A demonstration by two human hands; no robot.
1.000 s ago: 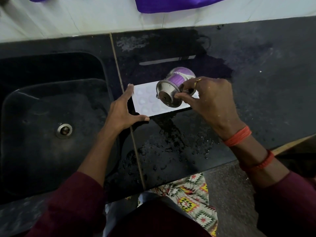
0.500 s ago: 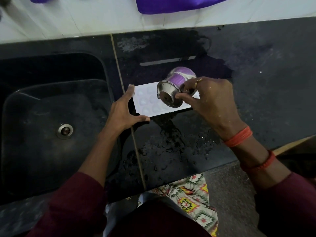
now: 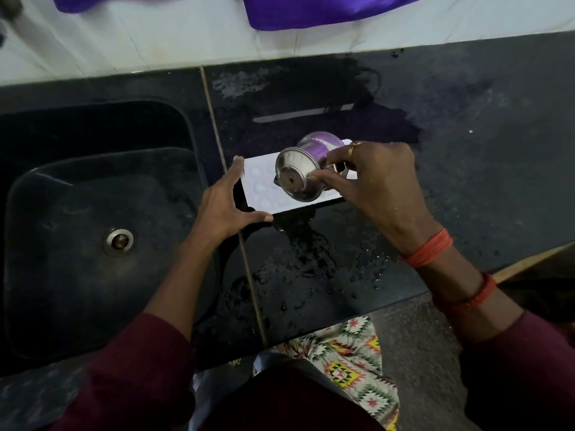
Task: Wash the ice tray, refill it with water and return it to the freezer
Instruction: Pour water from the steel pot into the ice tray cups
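A single head-worn wide-angle view looks steeply down from close above the wet black stone bench (image 3: 357, 275), facing the white tiled wall (image 3: 155, 35) beyond the fingers (image 3: 236, 169), with the black sink (image 3: 77, 213) to their left

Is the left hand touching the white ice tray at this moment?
Touching. The head view shows the left hand bracing the ice tray at its left end: index fingertip on the far corner, thumb along the near edge, no gap visible.

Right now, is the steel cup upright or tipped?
Tipped. The steel cup lies sideways in the right hand, base facing the camera, over the ice tray.
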